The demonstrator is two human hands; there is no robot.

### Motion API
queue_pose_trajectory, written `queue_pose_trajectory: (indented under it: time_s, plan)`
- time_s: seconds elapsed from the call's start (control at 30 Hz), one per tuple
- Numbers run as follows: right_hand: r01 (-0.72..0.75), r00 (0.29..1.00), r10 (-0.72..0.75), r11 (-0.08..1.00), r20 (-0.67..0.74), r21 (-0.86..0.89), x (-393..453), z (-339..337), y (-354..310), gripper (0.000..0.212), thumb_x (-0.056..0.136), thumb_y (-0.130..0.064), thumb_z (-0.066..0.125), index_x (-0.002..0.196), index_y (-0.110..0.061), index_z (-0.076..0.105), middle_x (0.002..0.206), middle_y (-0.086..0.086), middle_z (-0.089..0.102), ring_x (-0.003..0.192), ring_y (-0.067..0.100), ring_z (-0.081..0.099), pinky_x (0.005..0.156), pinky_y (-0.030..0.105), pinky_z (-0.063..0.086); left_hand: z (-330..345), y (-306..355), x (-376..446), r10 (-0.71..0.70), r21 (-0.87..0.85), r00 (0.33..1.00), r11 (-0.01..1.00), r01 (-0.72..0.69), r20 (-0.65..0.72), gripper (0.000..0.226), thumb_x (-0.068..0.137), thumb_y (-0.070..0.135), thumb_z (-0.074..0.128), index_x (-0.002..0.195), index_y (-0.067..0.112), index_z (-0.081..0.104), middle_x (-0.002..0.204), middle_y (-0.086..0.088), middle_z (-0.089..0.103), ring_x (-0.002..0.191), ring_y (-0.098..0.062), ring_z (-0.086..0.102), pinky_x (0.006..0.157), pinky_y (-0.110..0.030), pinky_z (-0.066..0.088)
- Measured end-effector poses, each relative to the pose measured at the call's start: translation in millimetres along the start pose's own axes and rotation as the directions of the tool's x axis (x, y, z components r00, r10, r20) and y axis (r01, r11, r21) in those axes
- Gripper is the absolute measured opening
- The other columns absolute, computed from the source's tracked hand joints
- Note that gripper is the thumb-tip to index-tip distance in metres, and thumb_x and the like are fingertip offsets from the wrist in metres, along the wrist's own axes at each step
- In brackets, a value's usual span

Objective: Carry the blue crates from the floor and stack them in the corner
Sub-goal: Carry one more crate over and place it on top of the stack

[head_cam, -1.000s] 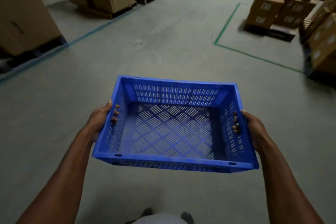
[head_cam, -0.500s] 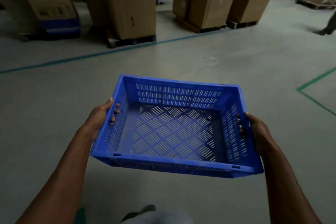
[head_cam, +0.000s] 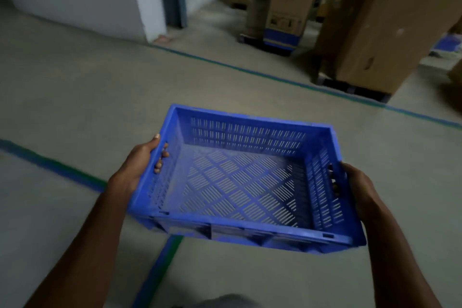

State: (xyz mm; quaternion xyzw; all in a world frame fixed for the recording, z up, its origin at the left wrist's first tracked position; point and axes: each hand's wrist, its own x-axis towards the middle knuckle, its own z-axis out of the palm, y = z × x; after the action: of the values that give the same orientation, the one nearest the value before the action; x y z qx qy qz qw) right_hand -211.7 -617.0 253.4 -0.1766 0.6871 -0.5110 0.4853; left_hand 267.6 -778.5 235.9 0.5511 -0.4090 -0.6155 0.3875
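Note:
An empty blue crate (head_cam: 240, 182) with slotted walls and a perforated bottom hangs in the air in front of me, above the concrete floor. My left hand (head_cam: 140, 165) grips its left wall, fingers hooked through the handle slot. My right hand (head_cam: 360, 187) grips its right wall the same way. The crate is tipped slightly down toward its right near corner. No other blue crate shows clearly.
A white wall and pillar corner (head_cam: 147, 7) stand ahead at the left. Tall cardboard boxes on pallets (head_cam: 375, 32) fill the upper right. Green-blue floor tape (head_cam: 275, 77) runs across the floor, and another line (head_cam: 50, 162) passes under my left arm.
My view has swung to the left: the box rows slid right and a white wall corner came into sight. The crate stays held in both hands, now a little right of centre.

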Motion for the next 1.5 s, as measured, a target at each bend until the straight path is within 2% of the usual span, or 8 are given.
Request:
queue_pose_trajectory:
  time_s: [0.27,0.47,0.67,0.8,1.0,1.2,1.33,1.5]
  plan:
    - [0.026,0.932,0.04,0.984,0.361,-0.176,18.0,259.9,-14.1,0.039,0.095,-0.045,0.049,0.107,-0.012,0.067,0.078,0.005,0.061,0.049,0.017,0.051,0.046,0.029,0.044,-229.8,-10.0,-76.2,-0.013,-0.183,0.923,0.981,-0.062,-0.384,0.04,0.101,0.048,0.048,0.103,0.011,0.063,0.076,-0.005,0.061,0.041,-0.012,0.046,0.039,-0.021,0.037]
    - [0.061,0.783,0.132,0.956,0.607,-0.287,-10.6,470.5,9.7,0.033,0.099,-0.041,0.044,0.096,-0.014,0.064,0.073,0.002,0.053,0.046,0.014,0.044,0.039,0.025,0.038,-369.7,-31.2,-165.4,-0.066,-0.255,0.755,0.957,-0.136,-0.653,0.041,0.1,0.048,0.051,0.103,0.01,0.066,0.073,-0.002,0.06,0.044,-0.011,0.044,0.043,-0.024,0.036]
    - [0.174,0.582,0.202,0.915,0.788,-0.363,-59.5,658.4,29.9,0.031,0.099,-0.039,0.045,0.095,-0.012,0.06,0.07,0.001,0.055,0.049,0.015,0.041,0.039,0.026,0.036,-485.3,-56.1,-230.4,-0.182,-0.392,0.618,0.893,-0.221,-0.765,0.047,0.097,0.057,0.05,0.098,0.013,0.064,0.074,-0.002,0.059,0.044,-0.012,0.042,0.04,-0.023,0.036]
    - [0.279,0.486,0.223,0.877,0.845,-0.392,-86.4,777.6,37.1,0.033,0.101,-0.035,0.046,0.091,-0.009,0.063,0.067,0.002,0.059,0.047,0.016,0.044,0.04,0.028,0.037,-545.3,-55.3,-249.2,-0.193,-0.385,0.524,0.878,-0.286,-0.83,0.046,0.098,0.055,0.051,0.096,0.011,0.064,0.072,-0.004,0.059,0.045,-0.014,0.041,0.041,-0.025,0.037]
    - [0.299,0.32,0.306,0.865,0.897,-0.402,-127.4,939.4,41.3,0.026,0.097,-0.035,0.049,0.089,-0.013,0.06,0.072,0.001,0.057,0.049,0.015,0.043,0.04,0.025,0.037,-632.9,-40.8,-256.1,-0.19,-0.339,0.394,0.872,-0.352,-0.899,0.038,0.102,0.049,0.043,0.093,0.016,0.06,0.07,-0.001,0.057,0.041,-0.01,0.041,0.039,-0.021,0.036]
    - [0.311,0.203,0.372,0.853,0.906,-0.42,-177.6,1077.5,55.9,0.024,0.095,-0.036,0.049,0.089,-0.016,0.059,0.072,-0.001,0.057,0.052,0.015,0.044,0.045,0.026,0.038,-728.7,-35.8,-262.7,-0.235,-0.37,0.346,0.837,-0.403,-0.908,0.041,0.102,0.049,0.041,0.087,0.016,0.059,0.065,0.001,0.055,0.037,-0.009,0.039,0.036,-0.019,0.033]
    - [0.271,0.183,0.403,0.856,0.897,-0.44,-217.8,1169.6,89.1,0.024,0.091,-0.036,0.054,0.091,-0.013,0.061,0.075,0.001,0.058,0.055,0.018,0.05,0.045,0.027,0.045,-820.5,-45.0,-269.3,-0.223,-0.329,0.301,0.869,-0.371,-0.927,0.043,0.101,0.051,0.042,0.086,0.015,0.059,0.067,0.0,0.055,0.04,-0.01,0.04,0.038,-0.021,0.034]
    - [0.205,0.136,0.412,0.878,0.901,-0.433,-269.3,1262.2,123.7,0.018,0.092,-0.032,0.051,0.093,-0.014,0.054,0.075,0.001,0.048,0.054,0.016,0.044,0.042,0.025,0.039,-946.2,-39.2,-278.2,-0.213,-0.321,0.317,0.884,-0.341,-0.924,0.048,0.101,0.053,0.041,0.083,0.012,0.057,0.065,-0.002,0.053,0.039,-0.011,0.04,0.037,-0.021,0.034]
